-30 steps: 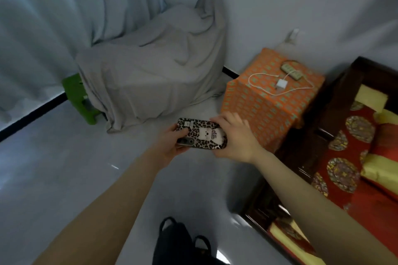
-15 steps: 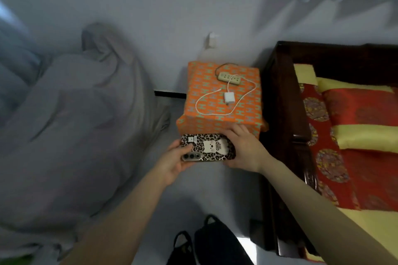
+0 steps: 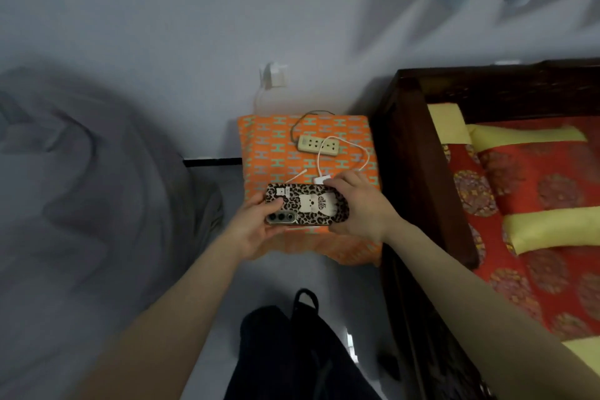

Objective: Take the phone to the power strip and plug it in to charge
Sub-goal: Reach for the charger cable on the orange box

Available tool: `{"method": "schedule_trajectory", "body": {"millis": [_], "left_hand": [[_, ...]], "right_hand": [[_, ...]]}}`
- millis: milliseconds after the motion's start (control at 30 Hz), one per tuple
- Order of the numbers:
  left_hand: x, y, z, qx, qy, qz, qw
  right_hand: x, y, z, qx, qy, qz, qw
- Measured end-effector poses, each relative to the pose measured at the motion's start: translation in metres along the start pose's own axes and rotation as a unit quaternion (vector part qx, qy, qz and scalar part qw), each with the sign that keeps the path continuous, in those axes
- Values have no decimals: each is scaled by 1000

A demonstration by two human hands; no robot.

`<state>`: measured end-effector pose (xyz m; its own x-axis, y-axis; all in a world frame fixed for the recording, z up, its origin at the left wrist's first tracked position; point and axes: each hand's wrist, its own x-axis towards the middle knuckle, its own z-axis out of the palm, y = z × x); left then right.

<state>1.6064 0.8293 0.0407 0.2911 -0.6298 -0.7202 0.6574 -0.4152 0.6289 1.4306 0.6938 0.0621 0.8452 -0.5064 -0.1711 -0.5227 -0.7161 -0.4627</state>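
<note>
Phone point(image 3: 306, 204) held level in both hands, back face up: leopard-print case with a white animal figure near its middle, camera cluster at the phone's left end. It sits over the near edge of the orange patterned box point(image 3: 269, 153), roughly at frame centre.

Left hand point(image 3: 251, 230): closed on the phone's left end, thumb lying across the case just above the camera lenses, the other fingers underneath and out of sight.

Right hand point(image 3: 360, 208): closed on the phone's right end, fingers curled over the far long edge, palm against the near corner. The fingertips lie just beside the white charger block point(image 3: 322, 179), which pokes out at 12 o'clock from the phone's far edge; contact between fingers and block cannot be told.

Power strip point(image 3: 318, 145): beige, lying flat on the box top at 12 o'clock from the phone, apart from it. No plug visible in the sockets on its upper face. Its dark cord point(image 3: 303, 118) loops off its left end toward the wall.

White cable point(image 3: 344, 156): runs from the charger block in a loop across the strip and back round to the right. A second white end lies on the box at 11 o'clock from the phone.

Surroundings: dark wooden bed frame point(image 3: 406, 172) at 3 o'clock with red and yellow bedding point(image 3: 526, 198); grey draped cloth point(image 3: 97, 188) at 9 o'clock; white wall fitting point(image 3: 274, 75) above the box at 12 o'clock, blurred.
</note>
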Motion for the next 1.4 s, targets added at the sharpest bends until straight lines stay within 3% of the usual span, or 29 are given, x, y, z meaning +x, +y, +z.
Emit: {"method": "schedule_trajectory", "body": {"millis": [333, 533, 667, 867, 933, 1000, 1067, 1133, 1267, 1400], "left_hand": [[141, 67, -1, 22, -32, -71, 997], [215, 72, -18, 12, -52, -113, 992], [255, 59, -32, -44, -41, -110, 992], [278, 26, -33, -212, -9, -92, 973], [284, 23, -35, -247, 8, -77, 966], [291, 24, -44, -253, 25, -52, 966], [298, 28, -60, -252, 46, -26, 966], [305, 34, -75, -257, 57, -12, 965], [313, 44, -86, -254, 87, -8, 963], [317, 46, -84, -265, 92, -23, 960]], "right_hand": [[116, 46, 1, 13, -23, 83, 996], [173, 82, 33, 38, -16, 98, 994], [199, 105, 74, 61, 16, 98, 993], [219, 111, 126, 107, 53, 102, 988], [222, 110, 139, 166, 76, 105, 978], [222, 112, 147, 254, 109, 168, 946], [220, 111, 154, 270, 150, 244, 919], [216, 108, 164, 222, 122, 281, 925], [219, 91, 189, 176, -30, 346, 921], [230, 84, 202, 114, -14, 409, 905]]}}
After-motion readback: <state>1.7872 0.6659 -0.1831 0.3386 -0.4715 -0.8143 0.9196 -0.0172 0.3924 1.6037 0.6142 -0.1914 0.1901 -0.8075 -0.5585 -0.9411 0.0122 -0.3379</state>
